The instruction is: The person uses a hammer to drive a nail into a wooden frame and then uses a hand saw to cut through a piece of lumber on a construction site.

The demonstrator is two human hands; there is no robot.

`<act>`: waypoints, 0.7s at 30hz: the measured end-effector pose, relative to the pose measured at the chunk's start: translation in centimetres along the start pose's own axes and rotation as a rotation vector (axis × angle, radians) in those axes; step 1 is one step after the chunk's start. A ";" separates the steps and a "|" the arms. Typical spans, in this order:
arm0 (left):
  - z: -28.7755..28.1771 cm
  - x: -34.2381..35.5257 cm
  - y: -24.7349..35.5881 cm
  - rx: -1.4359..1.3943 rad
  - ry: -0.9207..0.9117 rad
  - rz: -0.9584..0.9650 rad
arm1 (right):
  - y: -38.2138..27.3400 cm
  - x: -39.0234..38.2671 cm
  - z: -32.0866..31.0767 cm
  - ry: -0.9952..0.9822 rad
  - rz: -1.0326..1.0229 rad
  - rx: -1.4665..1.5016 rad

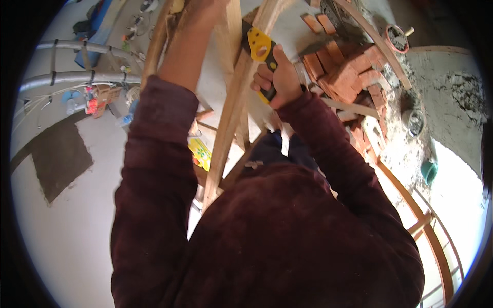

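My right hand (pixel 285 82) is wrapped round the black-and-yellow handle of a handsaw (pixel 260 45). The saw's front end meets a wooden beam, and its blade can hardly be made out. Just left of that hand, a long wooden beam (pixel 232 120) slants from the top of the view down towards my body. Other timbers (pixel 233 31) cross near its upper end. My left arm reaches up to the top edge beside these timbers. Only the back part of my left hand (pixel 211 6) shows there; its fingers are cut off by the edge.
Red bricks (pixel 345 77) lie heaped on the right, with a bucket (pixel 396 39) beyond and a green container (pixel 429 172) lower down. Metal pipes (pixel 77 78) run along the left. A yellow-green packet (pixel 200 153) lies below the beam. A curved wooden rail (pixel 411 200) bends round the lower right.
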State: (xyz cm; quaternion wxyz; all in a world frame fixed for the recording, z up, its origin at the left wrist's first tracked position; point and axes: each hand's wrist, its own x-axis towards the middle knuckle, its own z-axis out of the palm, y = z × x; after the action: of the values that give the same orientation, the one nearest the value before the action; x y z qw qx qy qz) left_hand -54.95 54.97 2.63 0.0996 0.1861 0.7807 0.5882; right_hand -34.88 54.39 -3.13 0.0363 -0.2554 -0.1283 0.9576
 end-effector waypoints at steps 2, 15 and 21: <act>-1.2 0.3 -1.2 -0.061 0.012 0.085 | 1.2 -3.4 -0.3 0.155 0.059 -0.022; -0.9 1.0 1.1 0.010 -0.166 -0.083 | 2.0 -1.3 -1.9 -0.119 -0.055 0.056; -2.0 1.7 -3.2 -0.027 0.052 0.198 | 0.7 -16.3 -1.8 0.209 0.105 0.119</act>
State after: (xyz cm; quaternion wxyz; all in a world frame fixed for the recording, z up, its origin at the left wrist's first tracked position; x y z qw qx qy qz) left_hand -57.82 53.13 0.27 0.0230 0.2458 0.7526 0.6104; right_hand -19.80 51.92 3.00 0.0142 -0.3577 -0.0534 0.9322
